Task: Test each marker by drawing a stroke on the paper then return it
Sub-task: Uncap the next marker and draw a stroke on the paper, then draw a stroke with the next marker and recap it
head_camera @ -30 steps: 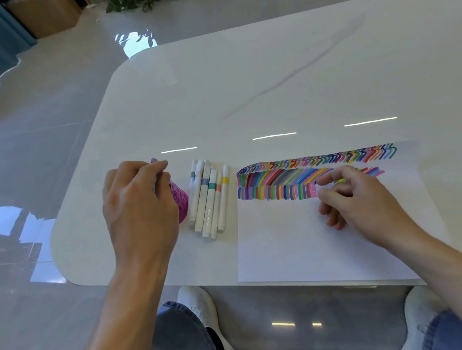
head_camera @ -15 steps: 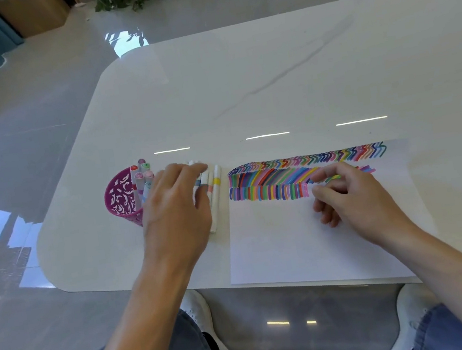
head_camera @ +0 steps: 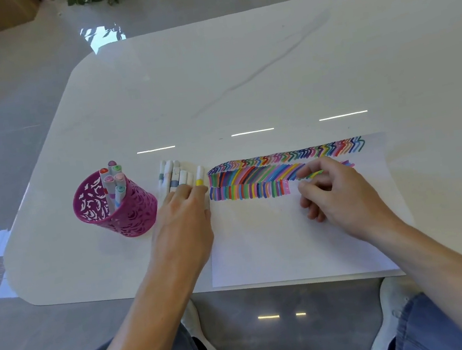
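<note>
My left hand [head_camera: 183, 226] lies flat across the loose markers [head_camera: 174, 173] beside the paper [head_camera: 278, 242]; my right hand [head_camera: 336, 192] pinches a green marker [head_camera: 314, 175]. The cup [head_camera: 128, 216] holds capped markers [head_camera: 111, 179].

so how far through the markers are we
Well along: three rows of strokes fill the top of the paper. In hand: the right hand holds a marker by the bottom row's end; the left hand touches the loose markers. Left: those, perhaps the ones in the pink cup too.
</note>
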